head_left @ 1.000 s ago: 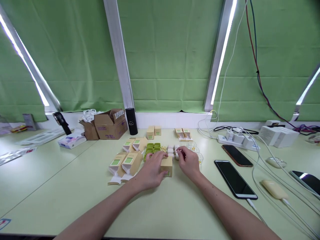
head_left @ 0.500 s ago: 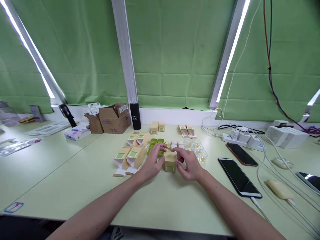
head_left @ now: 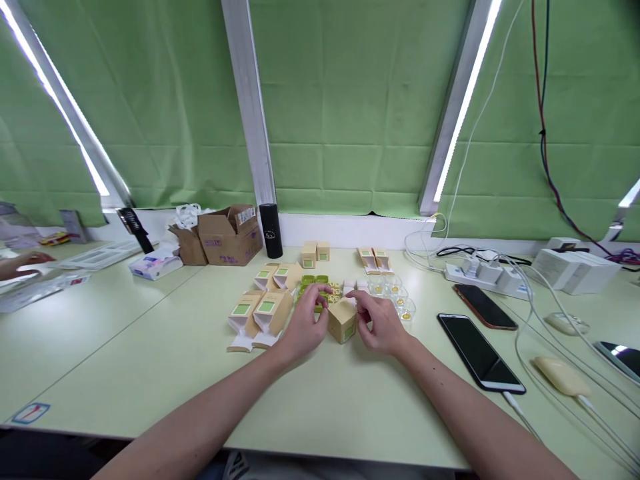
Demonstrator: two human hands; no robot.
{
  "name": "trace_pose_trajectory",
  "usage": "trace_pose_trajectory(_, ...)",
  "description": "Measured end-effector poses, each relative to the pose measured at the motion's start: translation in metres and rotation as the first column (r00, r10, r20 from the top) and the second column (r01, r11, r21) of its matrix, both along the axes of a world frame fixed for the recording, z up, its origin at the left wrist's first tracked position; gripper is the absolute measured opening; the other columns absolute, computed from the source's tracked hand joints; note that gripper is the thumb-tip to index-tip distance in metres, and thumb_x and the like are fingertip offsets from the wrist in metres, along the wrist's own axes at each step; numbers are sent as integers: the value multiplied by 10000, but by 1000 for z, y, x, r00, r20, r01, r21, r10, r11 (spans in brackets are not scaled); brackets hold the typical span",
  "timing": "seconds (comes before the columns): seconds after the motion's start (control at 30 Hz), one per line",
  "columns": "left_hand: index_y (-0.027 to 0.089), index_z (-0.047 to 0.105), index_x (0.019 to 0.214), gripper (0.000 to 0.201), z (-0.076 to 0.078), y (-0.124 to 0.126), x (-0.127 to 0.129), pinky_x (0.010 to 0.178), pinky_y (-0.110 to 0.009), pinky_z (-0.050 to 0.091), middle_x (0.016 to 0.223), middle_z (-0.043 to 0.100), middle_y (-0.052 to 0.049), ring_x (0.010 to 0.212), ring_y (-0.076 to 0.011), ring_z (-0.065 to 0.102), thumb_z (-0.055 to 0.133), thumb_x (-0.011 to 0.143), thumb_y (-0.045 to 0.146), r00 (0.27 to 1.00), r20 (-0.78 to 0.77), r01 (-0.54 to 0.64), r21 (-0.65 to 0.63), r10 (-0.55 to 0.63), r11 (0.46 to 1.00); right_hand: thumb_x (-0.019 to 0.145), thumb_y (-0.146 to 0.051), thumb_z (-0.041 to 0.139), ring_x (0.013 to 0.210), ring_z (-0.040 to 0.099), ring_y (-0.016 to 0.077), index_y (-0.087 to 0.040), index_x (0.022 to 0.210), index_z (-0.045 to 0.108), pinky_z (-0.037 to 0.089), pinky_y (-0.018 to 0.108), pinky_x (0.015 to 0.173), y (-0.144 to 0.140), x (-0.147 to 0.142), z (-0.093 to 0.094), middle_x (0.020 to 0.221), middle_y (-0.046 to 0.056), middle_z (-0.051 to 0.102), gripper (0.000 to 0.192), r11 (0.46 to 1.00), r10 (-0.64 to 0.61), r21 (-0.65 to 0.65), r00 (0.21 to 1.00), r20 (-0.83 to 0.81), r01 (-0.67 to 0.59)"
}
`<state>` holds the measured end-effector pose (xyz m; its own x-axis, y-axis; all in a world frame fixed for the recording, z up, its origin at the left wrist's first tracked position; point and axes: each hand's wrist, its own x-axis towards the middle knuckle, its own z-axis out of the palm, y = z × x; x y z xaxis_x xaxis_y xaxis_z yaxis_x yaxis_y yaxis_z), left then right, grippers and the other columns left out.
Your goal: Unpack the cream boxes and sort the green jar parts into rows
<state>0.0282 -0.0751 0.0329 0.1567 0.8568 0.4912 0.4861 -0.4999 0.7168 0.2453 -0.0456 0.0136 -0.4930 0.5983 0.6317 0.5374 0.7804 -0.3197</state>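
A small tan cardboard box (head_left: pixel 343 321) stands on the table between my hands, turned at an angle, with a green square on one front side. My left hand (head_left: pixel 309 319) is curled at its left side, thumb close to the cardboard. On the other side my right hand (head_left: pixel 378 321) grips it, index finger at the rear top edge. Behind the hands are green cups (head_left: pixel 315 279), small yellow pieces (head_left: pixel 335 288), pinkish-white pieces (head_left: pixel 349 286) and clear cups with yellow centres (head_left: pixel 395 291). Several open tan boxes (head_left: pixel 273 312) with white flaps lie left of my left hand.
Two tan boxes (head_left: pixel 309 254) and two open cartons (head_left: pixel 375 260) sit farther back. A brown carton (head_left: pixel 230 237) and black cylinder (head_left: pixel 271 231) stand back left. Phones (head_left: pixel 480 352), cables and a power strip (head_left: pixel 487 280) occupy the right. Another person's hand (head_left: pixel 23 265) shows far left.
The small box has rotated between my hands, so a corner now points toward me. Another person's hand has come into view at the far left.
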Motion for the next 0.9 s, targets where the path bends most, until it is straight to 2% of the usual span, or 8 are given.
trace_pose_trajectory(0.1,236,527,1162,294,-3,2,0,776,-335,493,1063,602,-64,932,-199,587,502,893,119,1000,11,-10,22,10,1000,781,-159,497,622,571,172,-197,1270,530,378,282,614,2,0,-2,711,-27,620,492,999,-26,35,999,-19,27)
trace_pose_trajectory(0.23,233,538,1167,296,-5,3,0,803,-340,492,1006,583,-46,894,-191,589,489,904,105,999,36,14,-1,-14,1000,805,-132,486,601,585,155,-203,1246,528,383,269,598,5,-2,-6,726,-29,642,449,994,-53,95,996,-69,59)
trace_pose_trajectory(0.43,223,535,1194,392,-6,1,-1,875,-370,491,1136,609,-75,926,-199,589,548,831,77,999,13,43,13,-43,999,820,-93,468,543,576,136,-214,1250,517,379,251,563,8,-3,-10,682,-59,625,449,986,-51,149,990,-129,70)
trace_pose_trajectory(0.67,234,538,1289,576,-6,-2,-4,1058,-493,441,1269,604,-105,1218,-304,536,625,736,97,990,-140,40,48,-33,998,837,-86,468,533,570,136,-214,1209,541,384,244,558,13,-2,-14,687,-55,647,400,976,-139,141,976,-169,164)
trace_pose_trajectory(0.9,257,551,1349,695,2,-3,-6,1034,-533,423,1331,616,-104,1241,-344,486,585,682,66,935,-344,81,-30,-87,996,864,-104,463,522,584,135,-204,1197,553,372,245,546,15,-2,-15,687,-49,661,359,961,-204,146,958,-203,235)
